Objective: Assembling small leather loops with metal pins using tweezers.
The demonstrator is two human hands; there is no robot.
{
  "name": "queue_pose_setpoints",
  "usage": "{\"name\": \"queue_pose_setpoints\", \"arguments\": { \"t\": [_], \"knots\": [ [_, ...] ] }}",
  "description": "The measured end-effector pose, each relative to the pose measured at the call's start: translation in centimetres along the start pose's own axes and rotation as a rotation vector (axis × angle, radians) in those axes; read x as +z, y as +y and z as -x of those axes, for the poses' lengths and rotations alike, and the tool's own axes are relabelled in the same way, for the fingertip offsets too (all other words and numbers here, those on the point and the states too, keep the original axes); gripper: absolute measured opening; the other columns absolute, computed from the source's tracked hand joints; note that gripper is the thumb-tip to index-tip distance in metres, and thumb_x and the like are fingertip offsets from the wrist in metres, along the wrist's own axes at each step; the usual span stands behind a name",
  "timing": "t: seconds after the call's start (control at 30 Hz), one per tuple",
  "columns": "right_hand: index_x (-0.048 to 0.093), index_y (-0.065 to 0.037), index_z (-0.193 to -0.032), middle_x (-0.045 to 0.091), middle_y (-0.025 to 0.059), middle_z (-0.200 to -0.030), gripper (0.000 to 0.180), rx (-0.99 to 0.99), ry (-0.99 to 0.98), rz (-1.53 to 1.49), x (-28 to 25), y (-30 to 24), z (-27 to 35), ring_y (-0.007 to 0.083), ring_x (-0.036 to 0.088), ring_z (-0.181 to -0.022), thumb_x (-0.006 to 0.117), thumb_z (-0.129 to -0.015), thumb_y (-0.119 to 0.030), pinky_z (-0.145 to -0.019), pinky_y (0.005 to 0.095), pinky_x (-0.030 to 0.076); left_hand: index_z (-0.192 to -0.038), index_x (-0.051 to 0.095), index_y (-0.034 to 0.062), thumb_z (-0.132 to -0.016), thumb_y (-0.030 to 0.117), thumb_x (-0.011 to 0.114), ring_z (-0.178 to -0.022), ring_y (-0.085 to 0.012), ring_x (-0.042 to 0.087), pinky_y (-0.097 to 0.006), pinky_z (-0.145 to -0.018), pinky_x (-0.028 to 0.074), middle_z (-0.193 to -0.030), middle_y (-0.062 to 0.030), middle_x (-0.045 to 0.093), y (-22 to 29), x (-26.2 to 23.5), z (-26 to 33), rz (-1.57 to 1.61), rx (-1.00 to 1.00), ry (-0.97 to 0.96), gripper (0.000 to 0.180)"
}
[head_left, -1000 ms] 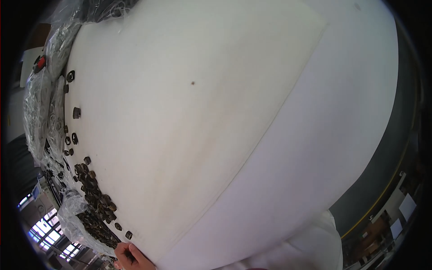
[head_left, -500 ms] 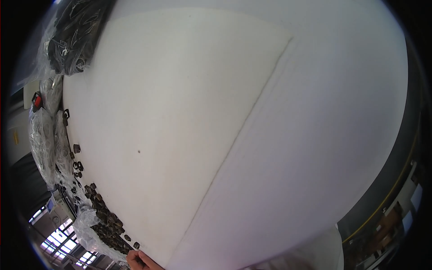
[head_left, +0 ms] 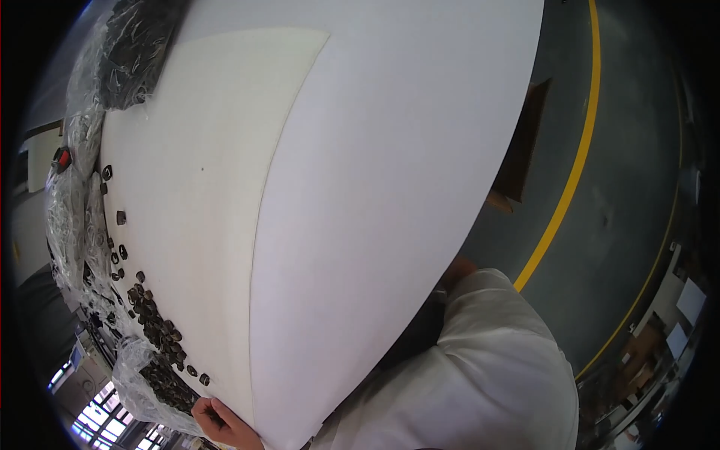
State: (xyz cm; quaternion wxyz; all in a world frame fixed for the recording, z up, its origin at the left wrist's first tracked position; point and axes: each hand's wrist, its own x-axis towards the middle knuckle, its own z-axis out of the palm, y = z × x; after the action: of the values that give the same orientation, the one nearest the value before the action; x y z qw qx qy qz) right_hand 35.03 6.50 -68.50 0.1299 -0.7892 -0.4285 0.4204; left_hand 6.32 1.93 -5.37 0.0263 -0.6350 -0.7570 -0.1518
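My left hand [head_left: 223,424] rests at the near left part of the white table [head_left: 375,187], beside small dark ring-like parts. Its fingers are curled with the thumb against them; what they hold, if anything, is hidden. A heap of these dark parts [head_left: 159,324] lies along the table's left edge, and more sit in a clear plastic bag [head_left: 133,367] next to the hand. My right arm, in a white sleeve [head_left: 480,360], reaches out past the table's right edge. Only a blurred bit of my right hand [head_left: 460,268] shows there; its fingers are hidden.
A large clear bag with dark contents [head_left: 135,56] lies at the far left. Crumpled clear plastic [head_left: 67,217] and a red-and-black object [head_left: 61,159] line the left side. Right of the table, a brown cardboard piece [head_left: 523,146] stands near a yellow floor line [head_left: 574,180].
The view has swung right, bringing the table's right edge and floor into sight. My right arm has come into view, extended rightward. My left hand remains by the dark parts.
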Motion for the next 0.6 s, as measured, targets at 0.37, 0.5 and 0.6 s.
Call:
{"name": "queue_pose_setpoints", "arguments": {
  "t": [0.37, 0.5, 0.6],
  "knots": [
    [0.066, 0.005, -0.116, 0.075, 0.0178, -0.091, 0.022, 0.213, -0.411, -0.833, -22.8, 3.0, 13.4, 0.0300, 0.078, -0.080, 0.065, -0.099, -0.009, -0.069, 0.0435, 0.068, -0.095, 0.060, -0.0007, -0.097, 0.001, 0.067, -0.063, -0.0090, 0.041, -0.027, -0.058, 0.034, -0.074, -0.0011, 0.050, 1.8, 0.9, -1.3, 0.183, 0.113, 0.015, 0.007],
    [0.068, 0.002, -0.111, 0.076, 0.0143, -0.097, 0.018, -0.069, -0.219, -0.833, -37.9, -6.5, 17.4, 0.0238, 0.077, -0.084, 0.068, -0.098, -0.010, -0.078, 0.0348, 0.064, -0.097, 0.061, -0.0003, -0.099, 0.005, 0.068, -0.065, -0.0080, 0.042, -0.026, -0.058, 0.037, -0.072, -0.0019, 0.051, 2.1, 0.9, -1.8, 0.291, 0.156, 0.067, 0.009],
    [0.070, 0.004, -0.109, 0.075, 0.0103, -0.092, 0.020, -0.416, -0.041, -0.982, -44.7, -13.0, 20.1, 0.0170, 0.074, -0.080, 0.070, -0.102, -0.015, -0.078, 0.0295, 0.062, -0.096, 0.062, 0.0003, -0.099, 0.010, 0.070, -0.063, -0.0117, 0.043, -0.028, -0.059, 0.039, -0.070, -0.0042, 0.053, 1.2, 0.4, -2.0, 0.282, 0.202, 0.102, 0.013]
  ]
}}
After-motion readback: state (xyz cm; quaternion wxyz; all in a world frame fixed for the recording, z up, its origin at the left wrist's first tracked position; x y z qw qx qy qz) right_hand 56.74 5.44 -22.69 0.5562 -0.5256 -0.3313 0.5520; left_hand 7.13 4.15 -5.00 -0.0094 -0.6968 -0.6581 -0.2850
